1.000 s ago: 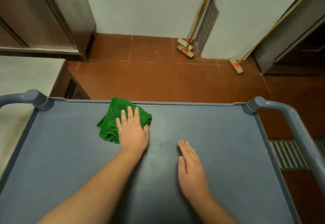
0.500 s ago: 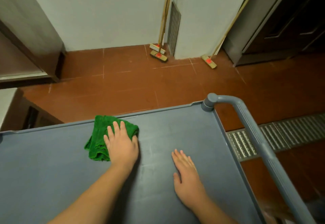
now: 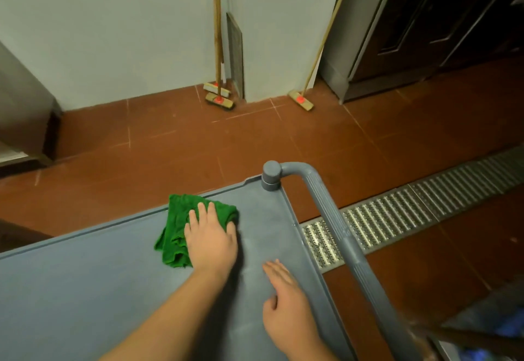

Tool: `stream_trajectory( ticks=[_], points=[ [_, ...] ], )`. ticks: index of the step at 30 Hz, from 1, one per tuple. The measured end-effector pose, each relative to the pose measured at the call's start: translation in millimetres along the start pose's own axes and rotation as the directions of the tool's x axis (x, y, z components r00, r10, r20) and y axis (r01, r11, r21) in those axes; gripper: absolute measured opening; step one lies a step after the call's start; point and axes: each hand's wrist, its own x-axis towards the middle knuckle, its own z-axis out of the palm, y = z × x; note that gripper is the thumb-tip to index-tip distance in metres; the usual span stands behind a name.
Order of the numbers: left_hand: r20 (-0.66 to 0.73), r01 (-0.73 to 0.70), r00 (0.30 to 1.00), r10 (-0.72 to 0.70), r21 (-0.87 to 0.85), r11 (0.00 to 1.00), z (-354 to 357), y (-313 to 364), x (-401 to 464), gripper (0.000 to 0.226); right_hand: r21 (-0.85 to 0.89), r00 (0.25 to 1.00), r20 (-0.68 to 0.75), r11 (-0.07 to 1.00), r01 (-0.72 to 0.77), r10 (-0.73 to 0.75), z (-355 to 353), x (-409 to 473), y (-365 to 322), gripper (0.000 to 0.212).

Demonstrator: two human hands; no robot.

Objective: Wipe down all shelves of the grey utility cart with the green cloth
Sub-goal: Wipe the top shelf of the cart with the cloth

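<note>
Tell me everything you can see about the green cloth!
The cloth is bright green and fluffy, like terry towel. It is bunched into loose folds, not spread flat. It lies on the cart's grey top shelf, near the far edge. The left hand presses flat on its right part, fingers straight. The right hand rests on the shelf, apart from it.

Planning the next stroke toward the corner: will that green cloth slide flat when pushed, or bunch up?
The cloth is probably floppy: it lies crumpled in loose folds. Under the flat left hand it will likely slide on the smooth top shelf, though the uncovered folds may bunch. It looks light.
</note>
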Motion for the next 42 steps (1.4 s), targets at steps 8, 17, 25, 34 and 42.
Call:
stream_trajectory(
  ticks=[8, 17, 25, 34, 42],
  points=[
    [0.033, -0.25, 0.967, 0.254, -0.105, 0.963, 12, 73, 13, 0.063, 0.021, 0.995, 0.049, 0.996, 0.081, -0.082, -2, 2, 6, 0.068],
    [0.162, -0.494, 0.839, 0.52, -0.174, 0.852, 8, 71, 8, 0.058, 0.153, 0.979, 0.183, 0.986, 0.058, -0.086, -20, 4, 11, 0.072],
    [0.277, -0.697, 0.671, 0.687, -0.08, 0.713, 14, 59, -8, 0.068, -0.304, 0.995, 0.049, 0.95, -0.067, 0.086, -49, -47, -20, 0.052],
    [0.325, -0.765, 0.607, 0.725, -0.006, 0.644, 20, 66, -30, 0.068, -0.416, 0.949, 0.263, 0.908, -0.051, 0.174, -38, -96, -11, 0.082],
    [0.366, -0.816, 0.522, 0.771, -0.049, 0.576, 28, 57, -76, 0.068, -0.4, 0.986, 0.123, 0.914, -0.059, 0.117, -27, -102, -8, 0.081]
  ],
)
